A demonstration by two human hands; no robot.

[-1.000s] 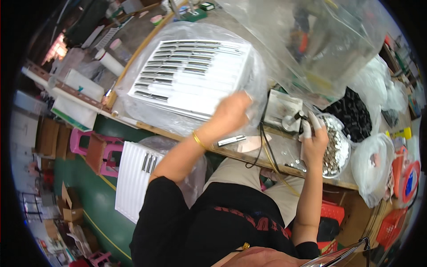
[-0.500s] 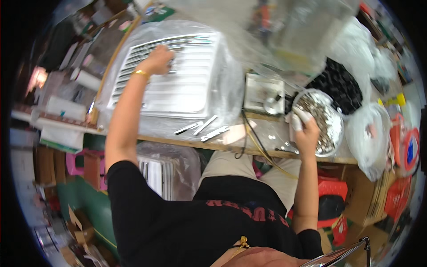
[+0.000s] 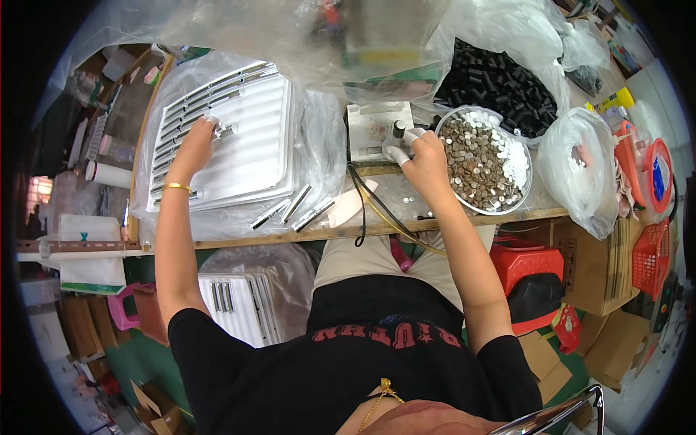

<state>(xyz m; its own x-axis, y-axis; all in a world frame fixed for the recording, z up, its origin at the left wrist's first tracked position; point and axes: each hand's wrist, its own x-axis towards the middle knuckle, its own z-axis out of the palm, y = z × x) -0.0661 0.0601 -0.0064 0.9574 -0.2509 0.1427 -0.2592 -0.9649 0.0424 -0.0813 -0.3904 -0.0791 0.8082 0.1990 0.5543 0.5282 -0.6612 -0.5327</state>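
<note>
My left hand point(image 3: 194, 151) is over a white moulded tray point(image 3: 250, 138), its fingers bent together near the ends of slim silver tubes point(image 3: 190, 116) lying in the grooves. Small white and silver bits show at those fingertips; what they grip is too small to tell. White covers wrap the thumb and forefinger of my right hand point(image 3: 426, 165). These fingers curl in beside a small metal fixture point(image 3: 368, 130), next to a short dark-topped cylinder point(image 3: 399, 130). Anything between them is hidden. Right of this hand stands a round bowl point(image 3: 531, 174) of small metal and white discs.
Behind the bowl lies a heap of black caps point(image 3: 500, 90). Three loose silver tubes point(image 3: 296, 204) rest near the front edge beside a pale pad point(image 3: 350, 208). Cables point(image 3: 362, 190) hang over the edge. Clear plastic bags point(image 3: 576, 170) stand right and at the back.
My right hand has moved left from the disc bowl to the metal fixture. My left hand has stayed over the tray, now lower along the tubes. The whole view has shifted.
</note>
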